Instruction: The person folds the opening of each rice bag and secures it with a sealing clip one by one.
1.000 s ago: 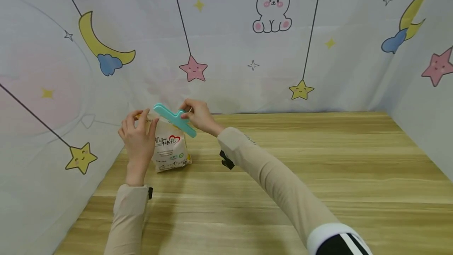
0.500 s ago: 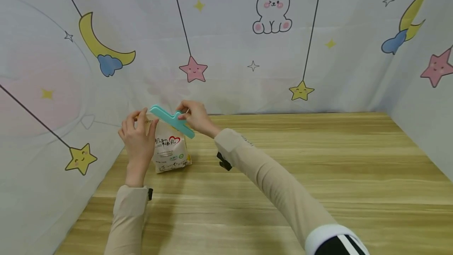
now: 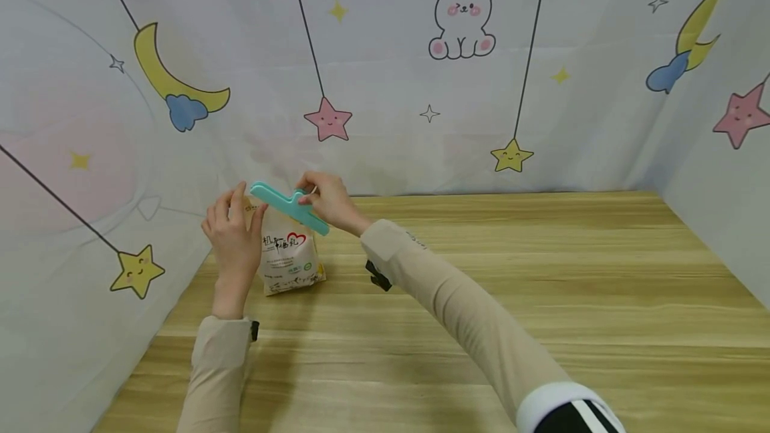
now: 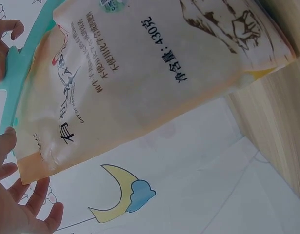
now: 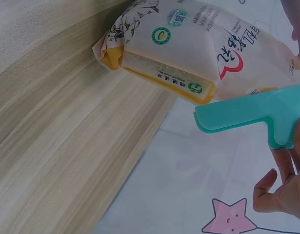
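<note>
A cream paper-look food bag (image 3: 289, 252) with dark lettering and a red heart stands on the table, its top leaning toward the back. At its top left corner, my left hand (image 3: 233, 236) holds the bag between thumb and fingers; in the left wrist view the thumb (image 4: 4, 141) lies near that corner. My right hand (image 3: 331, 200) pinches the handle of a teal bag clip (image 3: 279, 201). The clip slants across the bag's top edge, and in the right wrist view its bar (image 5: 237, 111) overlaps that end of the bag. Whether its jaws grip the bag I cannot tell.
The wood-grain table (image 3: 511, 286) stretches to the right and toward the front. A white cloth backdrop (image 3: 397, 72) printed with stars, moons and a rabbit hangs close behind the bag and along the left side. Both wrists wear dark straps.
My right hand and the bag clip have shifted slightly left and down, farther along the bag's top edge. My left hand and the bag have hardly moved.
</note>
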Demonstrator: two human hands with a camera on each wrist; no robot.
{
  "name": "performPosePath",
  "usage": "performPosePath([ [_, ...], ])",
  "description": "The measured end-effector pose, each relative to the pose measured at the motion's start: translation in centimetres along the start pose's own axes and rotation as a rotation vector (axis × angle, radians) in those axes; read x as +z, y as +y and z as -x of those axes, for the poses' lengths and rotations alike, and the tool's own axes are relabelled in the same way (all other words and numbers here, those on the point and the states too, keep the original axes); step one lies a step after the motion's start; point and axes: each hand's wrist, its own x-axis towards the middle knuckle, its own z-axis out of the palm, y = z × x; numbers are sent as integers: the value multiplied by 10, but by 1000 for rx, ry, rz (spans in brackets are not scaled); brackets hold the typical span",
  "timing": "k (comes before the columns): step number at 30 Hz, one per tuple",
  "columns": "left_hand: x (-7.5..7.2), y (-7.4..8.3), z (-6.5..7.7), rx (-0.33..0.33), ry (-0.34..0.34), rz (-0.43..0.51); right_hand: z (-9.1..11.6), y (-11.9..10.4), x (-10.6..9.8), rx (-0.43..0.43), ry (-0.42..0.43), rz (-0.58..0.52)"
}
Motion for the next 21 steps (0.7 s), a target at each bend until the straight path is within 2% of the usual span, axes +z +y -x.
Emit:
performPosePath([
  [10,2,-1,-1,2,18,32,1,-5,2,-16,13,17],
  [21,1,-1,-1,16,19,25,2,-4,4,-34,24,30],
])
